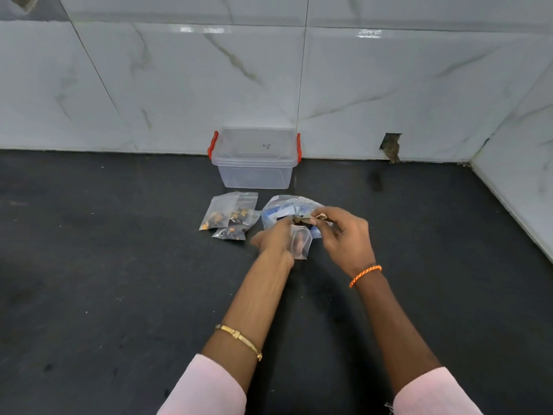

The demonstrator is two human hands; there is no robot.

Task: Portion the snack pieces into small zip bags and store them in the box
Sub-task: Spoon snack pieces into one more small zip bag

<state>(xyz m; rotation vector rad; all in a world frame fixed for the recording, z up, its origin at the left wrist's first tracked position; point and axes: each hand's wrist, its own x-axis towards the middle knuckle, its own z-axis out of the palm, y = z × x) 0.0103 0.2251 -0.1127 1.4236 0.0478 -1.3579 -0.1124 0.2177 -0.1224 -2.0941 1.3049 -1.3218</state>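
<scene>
Snack pieces (299, 220), dark brown, sit at the mouth of a crumpled blue and clear snack packet (287, 209) lying on the dark surface (119, 280). The left hand (273, 238) holds a small clear zip bag (300, 245) upright by its top edge, fingers curled round it; it looks nearly empty. The right hand (344, 235) is just above the packet, its fingers pinched together on what seems to be a piece or the packet's torn flap; blur makes it hard to tell which. Three filled zip bags (229, 215) lie overlapping just left of the packet. The clear storage box (254, 163) with red latches stands behind them against the tiled wall, lid on.

Likely risks: the small bag's mouth may sag shut under a one-handed hold, so pieces miss and scatter on the surface. The packet is unsupported and could tip, spilling more.
</scene>
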